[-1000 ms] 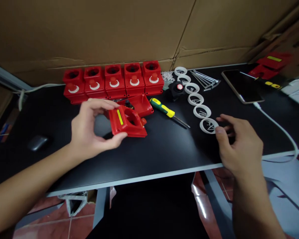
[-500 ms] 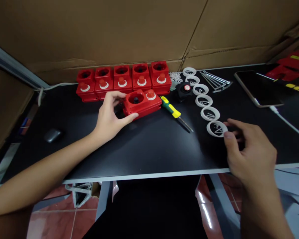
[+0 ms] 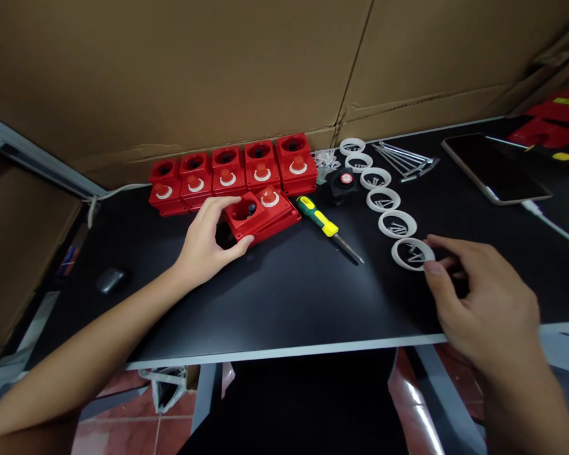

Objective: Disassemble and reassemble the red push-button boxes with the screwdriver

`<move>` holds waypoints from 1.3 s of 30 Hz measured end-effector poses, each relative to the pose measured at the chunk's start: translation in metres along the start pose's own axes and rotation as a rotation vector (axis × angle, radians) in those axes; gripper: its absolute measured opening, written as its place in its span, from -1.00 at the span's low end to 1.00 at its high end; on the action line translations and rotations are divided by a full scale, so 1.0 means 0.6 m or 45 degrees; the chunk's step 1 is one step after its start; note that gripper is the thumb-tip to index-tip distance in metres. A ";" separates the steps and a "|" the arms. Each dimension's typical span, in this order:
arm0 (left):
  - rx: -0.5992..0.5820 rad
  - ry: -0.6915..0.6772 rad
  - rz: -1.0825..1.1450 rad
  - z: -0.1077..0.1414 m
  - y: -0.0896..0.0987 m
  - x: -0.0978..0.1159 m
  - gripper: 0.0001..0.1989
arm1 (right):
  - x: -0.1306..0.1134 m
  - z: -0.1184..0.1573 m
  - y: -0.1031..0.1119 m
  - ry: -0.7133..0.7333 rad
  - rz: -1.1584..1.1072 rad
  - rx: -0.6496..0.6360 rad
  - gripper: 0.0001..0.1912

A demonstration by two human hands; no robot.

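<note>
My left hand [image 3: 214, 232] is closed on the left end of a red plastic box [image 3: 279, 226], thumb at the near edge and fingers at the far edge. Its upper part sits askew over the lower part, the left end raised. A round opening and a red knob with a white collar show on top. At the right, my right hand [image 3: 474, 294] has thumb and forefinger apart, at the right edge of the nearest white ring [image 3: 397, 260], which has small screws inside. A green and yellow screwdriver [image 3: 318, 217] lies between the hands.
Several similar red boxes [image 3: 227, 180] stand in a row behind. More white rings with screws run back beside a black part [image 3: 342, 184]. Long metal bolts [image 3: 408, 161], a phone [image 3: 493, 167] with its cable and a dark mouse-like object [image 3: 110, 280] also lie on the black table [image 3: 284, 309].
The box's upper part has tilted up at its left end, and a gap over the lower part now shows. My right hand stays by the nearest ring. The whole view has shifted slightly.
</note>
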State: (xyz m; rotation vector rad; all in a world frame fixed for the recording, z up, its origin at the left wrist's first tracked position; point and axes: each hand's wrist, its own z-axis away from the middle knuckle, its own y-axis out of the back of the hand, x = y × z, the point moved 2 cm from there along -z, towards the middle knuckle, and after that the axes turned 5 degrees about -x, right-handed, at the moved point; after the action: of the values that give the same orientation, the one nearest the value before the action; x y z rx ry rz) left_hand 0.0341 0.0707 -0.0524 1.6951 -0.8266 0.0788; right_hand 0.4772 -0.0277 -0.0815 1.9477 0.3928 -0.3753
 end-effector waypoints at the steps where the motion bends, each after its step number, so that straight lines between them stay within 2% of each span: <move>1: 0.002 -0.004 -0.007 -0.001 0.001 0.001 -0.34 | 0.000 0.000 -0.001 0.000 0.004 -0.002 -0.54; 12: -0.066 0.065 -0.053 -0.009 -0.008 0.011 -0.32 | -0.006 -0.002 -0.011 0.033 -0.031 -0.004 -0.51; 18: -0.162 0.195 -0.109 -0.009 0.015 0.024 -0.29 | 0.003 -0.002 -0.028 0.072 -0.114 0.067 -0.56; 22: -0.207 0.310 -0.178 0.038 0.053 0.040 -0.28 | 0.010 -0.004 -0.040 0.094 -0.162 0.101 -0.60; 26: -0.129 0.497 -0.308 0.125 0.091 0.044 -0.26 | 0.014 -0.009 -0.050 0.116 -0.182 0.128 -0.60; 29: -0.021 0.663 -0.422 0.184 0.109 0.030 -0.28 | 0.014 -0.012 -0.056 0.131 -0.185 0.132 -0.60; 32: 0.080 0.802 -0.532 0.213 0.120 0.004 -0.32 | 0.014 -0.016 -0.059 0.143 -0.176 0.124 -0.59; 35: 0.103 0.893 -0.600 0.213 0.134 -0.028 -0.32 | 0.014 -0.020 -0.060 0.155 -0.166 0.119 -0.58; 36: 0.091 0.910 -0.614 0.208 0.141 -0.039 -0.38 | 0.014 -0.022 -0.060 0.159 -0.164 0.117 -0.58; 37: 0.066 0.923 -0.623 0.203 0.149 -0.049 -0.46 | 0.014 -0.023 -0.060 0.162 -0.161 0.113 -0.57; 39: -0.027 0.905 -0.620 0.188 0.169 -0.069 -0.50 | 0.015 -0.026 -0.061 0.164 -0.157 0.105 -0.55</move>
State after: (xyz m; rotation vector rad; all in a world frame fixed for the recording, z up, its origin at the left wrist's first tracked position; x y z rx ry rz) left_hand -0.0944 -0.0144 -0.0223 1.6373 0.1155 0.3133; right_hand 0.4706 0.0013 -0.1093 2.0401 0.5914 -0.3506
